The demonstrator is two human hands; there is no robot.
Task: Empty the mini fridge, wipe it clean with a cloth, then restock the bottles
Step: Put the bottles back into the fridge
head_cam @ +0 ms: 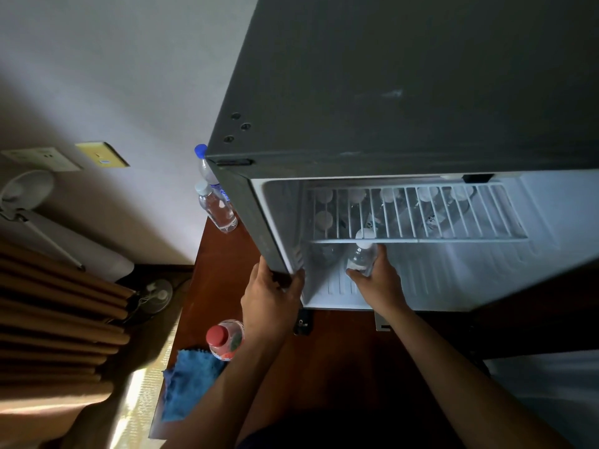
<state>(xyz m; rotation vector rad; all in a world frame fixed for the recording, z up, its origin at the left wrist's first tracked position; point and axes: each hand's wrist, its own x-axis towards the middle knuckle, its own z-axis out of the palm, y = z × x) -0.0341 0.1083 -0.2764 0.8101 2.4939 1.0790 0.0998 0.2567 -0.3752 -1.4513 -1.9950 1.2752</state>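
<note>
The dark mini fridge [372, 92] stands open on a wooden table [324, 367], its white inside lit. My right hand [377, 280] grips a clear white-capped water bottle [360, 256] just under the wire shelf [418, 215], at the front of the lower compartment. Several more white-capped bottles show through the shelf bars at the back. My left hand [270, 293] holds the lower left front edge of the fridge body. A blue cloth [188, 380] lies on the table's near left corner beside a red-capped bottle [225, 340].
Two clear bottles, one blue-capped [207, 166] and one white-capped [216, 207], stand on the table left of the fridge by the wall. Brown curtains [58, 319] and a small fan [155, 296] are on the left. Wall plates [102, 154] sit above.
</note>
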